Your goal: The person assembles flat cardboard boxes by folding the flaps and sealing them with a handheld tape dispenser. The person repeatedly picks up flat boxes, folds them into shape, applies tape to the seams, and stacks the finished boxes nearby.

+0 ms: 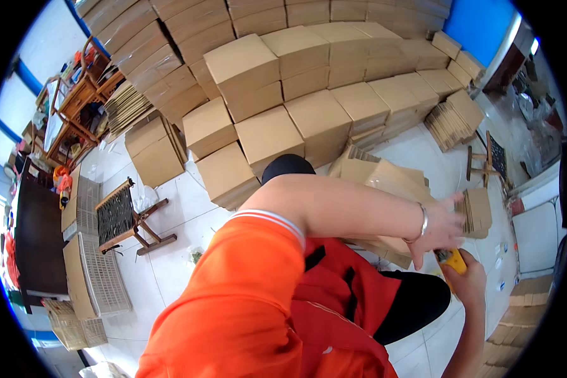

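My left arm reaches across to the right, and my left hand (444, 228), with a silver bangle (424, 220) at the wrist, has its fingers spread and holds nothing. Just below it, my right hand (469, 277) is closed around a yellow hand-held tool (453, 261) with a dark, metallic end. Its exact kind is partly hidden by my fingers. Beyond my left forearm lies a brown cardboard carton (387, 179) with a shiny patch on top; the forearm covers part of it. A stack of flat cardboard pieces (477, 213) stands beside my left hand.
Rows of closed brown cartons (321, 116) are stacked high ahead. A folding stool (123, 217) stands on the tiled floor at left, another stool (488, 157) at far right. Wicker baskets (107, 277) and a dark cabinet (41, 233) line the left side.
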Demonstrator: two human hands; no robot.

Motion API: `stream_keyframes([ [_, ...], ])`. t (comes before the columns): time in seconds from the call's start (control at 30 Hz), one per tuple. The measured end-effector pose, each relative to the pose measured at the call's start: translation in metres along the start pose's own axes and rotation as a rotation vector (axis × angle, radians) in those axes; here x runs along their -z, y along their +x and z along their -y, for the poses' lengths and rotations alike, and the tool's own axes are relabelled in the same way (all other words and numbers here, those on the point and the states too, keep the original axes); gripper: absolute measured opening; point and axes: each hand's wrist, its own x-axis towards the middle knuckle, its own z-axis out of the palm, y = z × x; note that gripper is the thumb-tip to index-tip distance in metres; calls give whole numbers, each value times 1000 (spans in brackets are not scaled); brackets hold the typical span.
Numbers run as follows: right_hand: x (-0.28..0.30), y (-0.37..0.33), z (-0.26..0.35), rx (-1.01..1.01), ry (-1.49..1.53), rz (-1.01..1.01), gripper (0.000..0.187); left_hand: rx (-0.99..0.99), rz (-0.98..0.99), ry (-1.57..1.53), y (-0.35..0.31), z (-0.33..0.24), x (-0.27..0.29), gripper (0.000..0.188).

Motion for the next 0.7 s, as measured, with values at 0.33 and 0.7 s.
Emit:
stream_keyframes([
  [0.33,4,-13,-23,-63,370,-89,47,954,-498,-265,-220,-1,18,96],
  [0.7,-18,35,22,17,498,-18,43,1929,-352,460,-489,-89,-159,118],
])
